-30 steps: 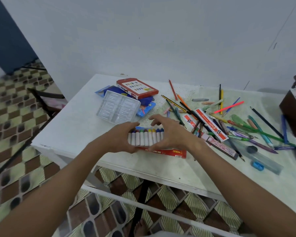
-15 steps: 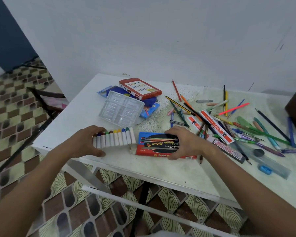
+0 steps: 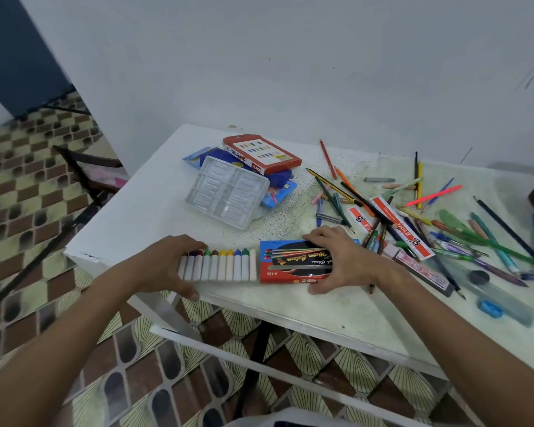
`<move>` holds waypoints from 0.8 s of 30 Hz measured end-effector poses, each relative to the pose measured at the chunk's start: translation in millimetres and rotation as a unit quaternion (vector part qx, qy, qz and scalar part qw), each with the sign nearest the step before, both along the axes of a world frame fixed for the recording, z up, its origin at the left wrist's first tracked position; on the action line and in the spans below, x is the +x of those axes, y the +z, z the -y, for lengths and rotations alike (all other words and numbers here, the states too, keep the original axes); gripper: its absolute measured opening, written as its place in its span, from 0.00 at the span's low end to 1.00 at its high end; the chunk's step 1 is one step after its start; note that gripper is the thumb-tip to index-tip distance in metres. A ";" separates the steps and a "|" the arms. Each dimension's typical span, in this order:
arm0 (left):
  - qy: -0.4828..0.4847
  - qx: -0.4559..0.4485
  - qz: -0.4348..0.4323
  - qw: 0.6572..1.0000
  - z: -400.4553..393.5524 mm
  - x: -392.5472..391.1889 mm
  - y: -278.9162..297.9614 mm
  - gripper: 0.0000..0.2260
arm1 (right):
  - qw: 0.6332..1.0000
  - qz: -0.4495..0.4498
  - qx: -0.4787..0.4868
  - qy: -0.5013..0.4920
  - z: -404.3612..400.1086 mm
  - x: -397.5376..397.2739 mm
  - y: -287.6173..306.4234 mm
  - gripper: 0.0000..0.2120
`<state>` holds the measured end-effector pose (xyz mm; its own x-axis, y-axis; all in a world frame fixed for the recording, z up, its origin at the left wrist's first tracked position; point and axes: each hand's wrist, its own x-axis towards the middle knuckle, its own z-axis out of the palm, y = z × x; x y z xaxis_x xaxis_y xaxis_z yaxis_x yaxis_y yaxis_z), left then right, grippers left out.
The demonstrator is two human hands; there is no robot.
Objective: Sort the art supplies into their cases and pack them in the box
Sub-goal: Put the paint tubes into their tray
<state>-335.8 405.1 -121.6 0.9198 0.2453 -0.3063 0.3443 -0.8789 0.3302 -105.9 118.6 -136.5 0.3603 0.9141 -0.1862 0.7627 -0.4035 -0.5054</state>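
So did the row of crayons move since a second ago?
Yes. The crayons slid left along the table's front edge with the left hand, off the red box.

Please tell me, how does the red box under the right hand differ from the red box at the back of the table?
The near red box lies flat on the table, while the far red box rests tilted on a pile of blue packs. The near box has a black face with drawn pencils; the far box has a white face with small colour swatches. The right hand holds the near box; nothing touches the far box. Both are flat and red-edged.
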 end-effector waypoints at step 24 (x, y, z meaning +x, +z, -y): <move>0.028 -0.044 0.042 0.998 43.3 36.2 -11.9 0.51 | 0.998 0.016 0.051 -0.016 -13.5 -8.5 -7.3 0.49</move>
